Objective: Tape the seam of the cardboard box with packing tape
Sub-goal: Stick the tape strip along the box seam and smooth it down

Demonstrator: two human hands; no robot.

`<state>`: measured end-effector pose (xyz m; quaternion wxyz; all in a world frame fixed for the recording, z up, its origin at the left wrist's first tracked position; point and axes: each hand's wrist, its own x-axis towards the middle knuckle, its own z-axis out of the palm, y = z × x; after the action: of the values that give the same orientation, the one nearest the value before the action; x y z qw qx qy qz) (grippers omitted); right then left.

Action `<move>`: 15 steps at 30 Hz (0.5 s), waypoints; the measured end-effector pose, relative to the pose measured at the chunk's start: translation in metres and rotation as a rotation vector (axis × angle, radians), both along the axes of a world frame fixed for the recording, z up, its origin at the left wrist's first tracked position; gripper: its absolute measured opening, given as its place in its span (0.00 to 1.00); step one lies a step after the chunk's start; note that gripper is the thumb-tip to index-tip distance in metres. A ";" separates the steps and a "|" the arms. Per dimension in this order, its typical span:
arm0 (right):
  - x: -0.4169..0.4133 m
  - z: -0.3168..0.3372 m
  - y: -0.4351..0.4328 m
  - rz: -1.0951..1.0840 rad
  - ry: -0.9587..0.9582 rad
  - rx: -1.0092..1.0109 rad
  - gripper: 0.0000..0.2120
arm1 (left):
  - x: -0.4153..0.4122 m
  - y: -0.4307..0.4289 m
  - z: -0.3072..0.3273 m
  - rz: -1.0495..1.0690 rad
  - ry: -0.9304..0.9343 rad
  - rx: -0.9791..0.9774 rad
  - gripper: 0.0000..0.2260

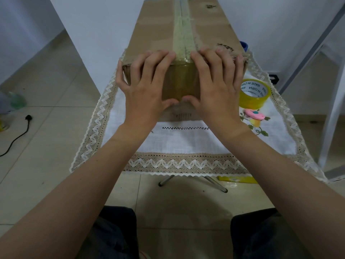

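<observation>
The cardboard box [158, 34] sits on the cloth-covered surface [186, 143], strip of packing tape [183, 40] already along its seam. Best bet now: rub the tape end firmly down over the near edge so it doesn't lift. Left hand [143, 86] and right hand [218, 86] lie flat, fingers [162, 58] spread, pressing the box and gripping nothing.

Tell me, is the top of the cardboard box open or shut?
Shut. The cardboard box has flat flaps, with tape running along the seam.
</observation>
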<state>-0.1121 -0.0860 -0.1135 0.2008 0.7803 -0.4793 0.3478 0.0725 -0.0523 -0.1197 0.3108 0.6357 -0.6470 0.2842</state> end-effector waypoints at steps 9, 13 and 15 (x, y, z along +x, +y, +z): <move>-0.004 0.002 0.001 0.017 -0.009 0.019 0.46 | 0.002 0.004 0.001 -0.027 -0.013 0.047 0.50; 0.004 0.000 0.000 -0.025 -0.067 -0.036 0.37 | 0.000 0.003 0.000 0.005 -0.002 -0.012 0.41; 0.006 0.000 -0.001 -0.020 -0.039 -0.020 0.41 | -0.002 0.004 0.001 0.000 0.004 0.017 0.47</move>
<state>-0.1065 -0.0865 -0.1138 0.2026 0.7664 -0.4876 0.3658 0.0705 -0.0486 -0.1186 0.3068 0.6389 -0.6486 0.2774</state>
